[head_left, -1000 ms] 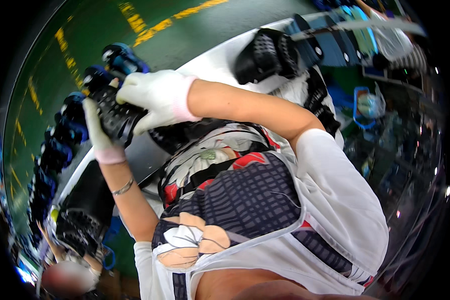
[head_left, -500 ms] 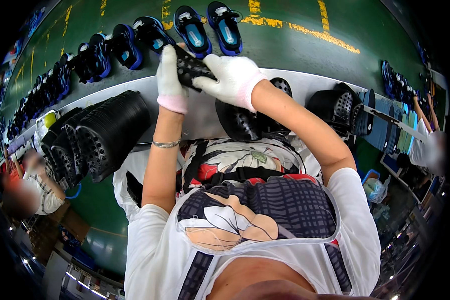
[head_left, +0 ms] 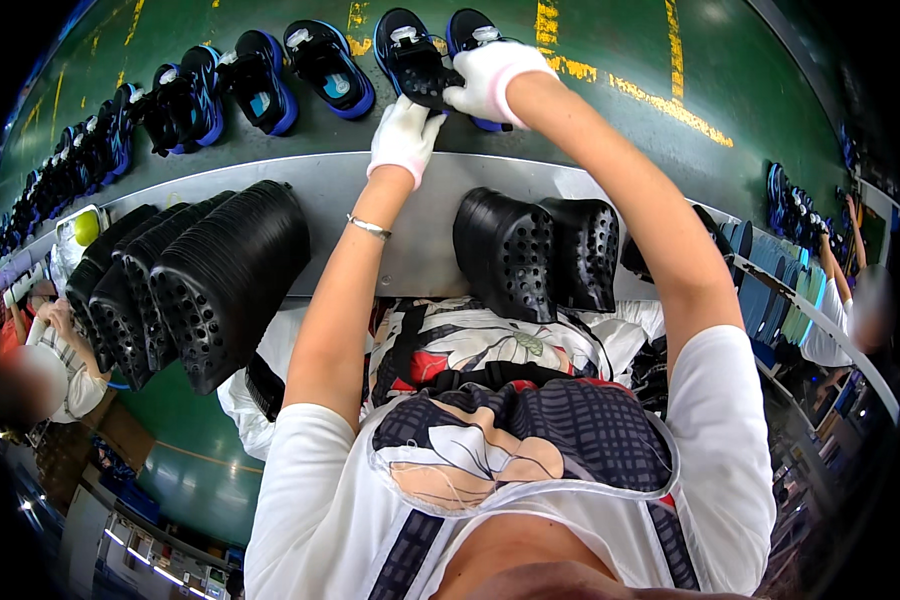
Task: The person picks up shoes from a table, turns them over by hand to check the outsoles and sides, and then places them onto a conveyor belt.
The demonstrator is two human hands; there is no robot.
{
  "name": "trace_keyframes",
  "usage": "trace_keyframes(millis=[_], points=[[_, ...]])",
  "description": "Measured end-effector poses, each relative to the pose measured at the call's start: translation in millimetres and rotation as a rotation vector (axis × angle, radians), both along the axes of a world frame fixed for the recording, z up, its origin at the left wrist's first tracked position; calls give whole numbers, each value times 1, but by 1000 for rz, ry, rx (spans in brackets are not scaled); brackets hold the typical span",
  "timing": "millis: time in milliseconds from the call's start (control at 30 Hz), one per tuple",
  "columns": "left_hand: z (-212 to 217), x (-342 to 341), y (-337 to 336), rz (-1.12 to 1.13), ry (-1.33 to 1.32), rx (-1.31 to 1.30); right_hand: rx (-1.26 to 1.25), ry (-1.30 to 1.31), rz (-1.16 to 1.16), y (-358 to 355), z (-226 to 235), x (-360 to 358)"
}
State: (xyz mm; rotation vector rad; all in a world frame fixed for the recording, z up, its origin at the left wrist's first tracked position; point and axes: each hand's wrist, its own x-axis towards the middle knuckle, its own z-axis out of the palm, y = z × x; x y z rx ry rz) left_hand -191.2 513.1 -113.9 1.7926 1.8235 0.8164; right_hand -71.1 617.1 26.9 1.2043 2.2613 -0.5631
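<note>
In my right hand (head_left: pixel 492 82), white-gloved and closed, is one end of a black perforated shoe insert (head_left: pixel 425 88). The insert lies at the opening of a black sports shoe (head_left: pixel 404 42) with a blue sole. My left hand (head_left: pixel 402 140), also gloved, is at the heel of that shoe, its fingers and thumb closed around the heel. Another sports shoe (head_left: pixel 473 24) stands just to the right, partly covered by my right hand. Nearer to me, two black stacks of nested inserts, a left one (head_left: pixel 505 245) and a right one (head_left: pixel 582 245), rest on the metal ledge (head_left: pixel 400 260).
Large stacks of black inserts (head_left: pixel 235 270) fill the ledge's left part. A long row of sports shoes (head_left: pixel 262 85) curves along the green surface to the left. Blue flat insoles (head_left: pixel 770 275) stand at the right. Co-workers are at the far left and right edges.
Both hands have moved to the right, the right one farther out. The insert, earlier between both hands short of the shoes, is now at a shoe's opening. My left hand has let go of it.
</note>
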Motion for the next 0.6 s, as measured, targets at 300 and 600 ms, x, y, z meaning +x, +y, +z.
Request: trace_keyframes(millis=[300, 600], points=[[4, 5, 13, 11, 107, -118, 44, -120, 106, 21, -5, -7], [3, 4, 10, 23, 118, -100, -258, -194, 57, 55, -1, -29]])
